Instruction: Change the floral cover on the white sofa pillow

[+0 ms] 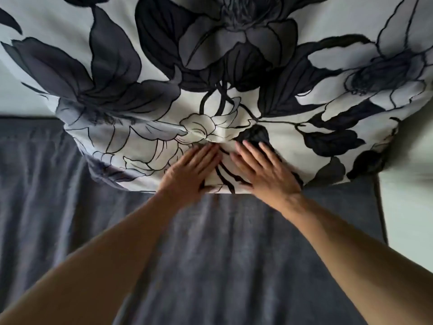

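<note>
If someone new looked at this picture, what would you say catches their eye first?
First, the big floral pillow, white with bold dark flowers, filling the upper half of the view. Next, the left hand and right hand, side by side with fingers straight, pressing flat on the pillow's near edge at centre. Below them, a dark grey fabric surface spreads across the lower half.

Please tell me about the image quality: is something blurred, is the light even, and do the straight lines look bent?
Head view: both the left hand and the right hand are slightly smeared, as is the frame's right edge; the floral pillow bulges and the grey sofa cover edges curve, typical wide-angle distortion; light is dim and soft, without glare, brightest on the pillow's lower middle.
</note>
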